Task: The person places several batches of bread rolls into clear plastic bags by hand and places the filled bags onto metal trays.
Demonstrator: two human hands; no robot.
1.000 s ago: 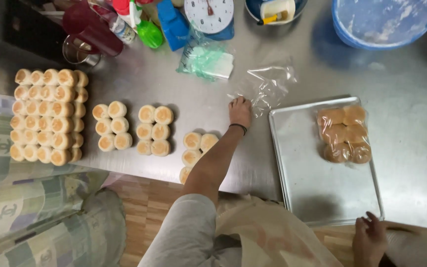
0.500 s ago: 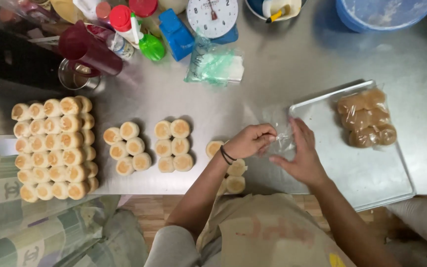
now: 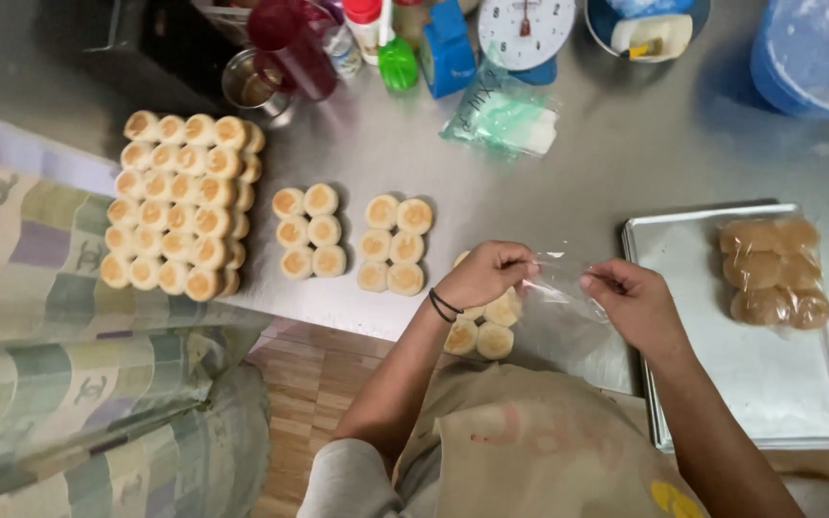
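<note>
Head view shows your left hand [image 3: 487, 272] and right hand [image 3: 631, 299] each pinching one edge of a thin clear plastic bag [image 3: 556, 309], held open above small round golden cakes [image 3: 480, 331] on the shiny metal table [image 3: 587, 173].

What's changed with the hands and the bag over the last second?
The left hand picked the clear plastic bag up off the steel table and drew it toward the body; the right hand came up and gripped its other edge, and both now pull its mouth open. The round golden pastries, metal tray and bagged pastries stayed put.
</note>
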